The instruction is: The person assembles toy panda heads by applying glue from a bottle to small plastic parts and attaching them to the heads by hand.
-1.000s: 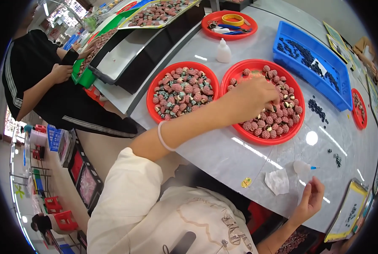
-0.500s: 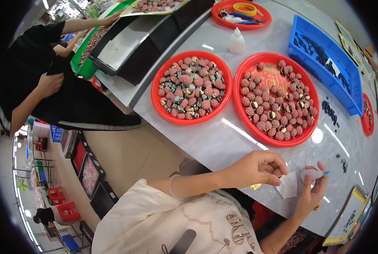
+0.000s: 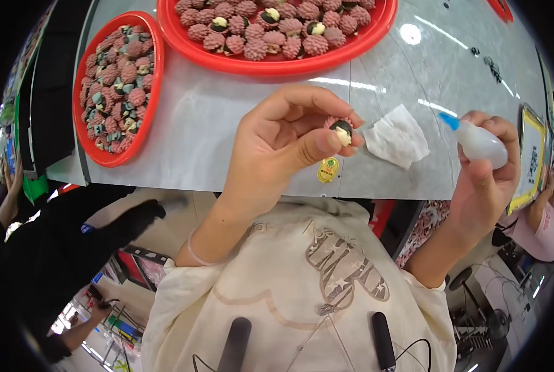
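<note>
My left hand [image 3: 283, 139] pinches a small pink ridged, pinecone-like piece [image 3: 340, 129] between thumb and fingers. The side turned to me shows a dark part and a cream-coloured part. In my right hand [image 3: 491, 142] is a small whitish squeeze bottle [image 3: 480, 146], its blue tip pointing up and left, toward the left hand but apart from the piece. A crumpled white tissue [image 3: 398, 136] lies on the table between the hands. Below my left fingers, at the table's near edge, is a gold oval sticker [image 3: 328, 170].
A red round tray [image 3: 271, 65] of similar pink pieces stands ahead. Another red tray [image 3: 158, 87] at left holds pink and grey-green pieces. Small dark bits [image 3: 493, 69] lie at far right, near a yellow-edged board [image 3: 531, 155]. Other people are at both sides.
The view has turned and come closer to the hands. The bottle's tip, which pointed right, now points left toward the left hand. The pinched piece now shows its dark and cream side.
</note>
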The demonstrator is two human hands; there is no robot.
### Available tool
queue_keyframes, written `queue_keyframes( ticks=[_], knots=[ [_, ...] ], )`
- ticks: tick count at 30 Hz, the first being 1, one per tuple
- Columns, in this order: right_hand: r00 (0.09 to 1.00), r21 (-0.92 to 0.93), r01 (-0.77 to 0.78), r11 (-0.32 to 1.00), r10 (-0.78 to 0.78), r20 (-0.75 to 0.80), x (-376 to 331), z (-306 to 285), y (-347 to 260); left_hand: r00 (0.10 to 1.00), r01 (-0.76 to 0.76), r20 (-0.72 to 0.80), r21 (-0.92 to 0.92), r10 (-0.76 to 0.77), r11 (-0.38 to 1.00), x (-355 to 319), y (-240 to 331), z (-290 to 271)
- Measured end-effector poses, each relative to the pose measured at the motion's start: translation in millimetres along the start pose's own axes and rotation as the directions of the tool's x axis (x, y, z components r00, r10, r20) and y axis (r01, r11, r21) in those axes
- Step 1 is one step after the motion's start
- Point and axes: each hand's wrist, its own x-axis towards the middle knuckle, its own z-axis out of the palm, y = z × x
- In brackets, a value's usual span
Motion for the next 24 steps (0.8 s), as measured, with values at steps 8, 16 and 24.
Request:
queue_keyframes(
  ticks=[8, 16, 24],
  knots=[
    [0.983, -0.019, -0.049, 0.999, 0.052, 0.176, 0, 3, -3, 1.000, 0.013, -0.020, 0.056, -0.012, 0.998, -5, -3, 3],
    [0.970, -0.155, 0.181, 0.971, -0.150, 0.191, 0, 14, -5, 0.999, 0.036, -0.041, 0.040, -0.034, 0.999, -3, -1, 6],
    [0.915, -0.477, 0.390, 0.787, -0.388, 0.108, -8, 29, -19, 0.998, 0.052, -0.020, 0.034, -0.051, 0.998, -4, 0, 3]
  ],
)
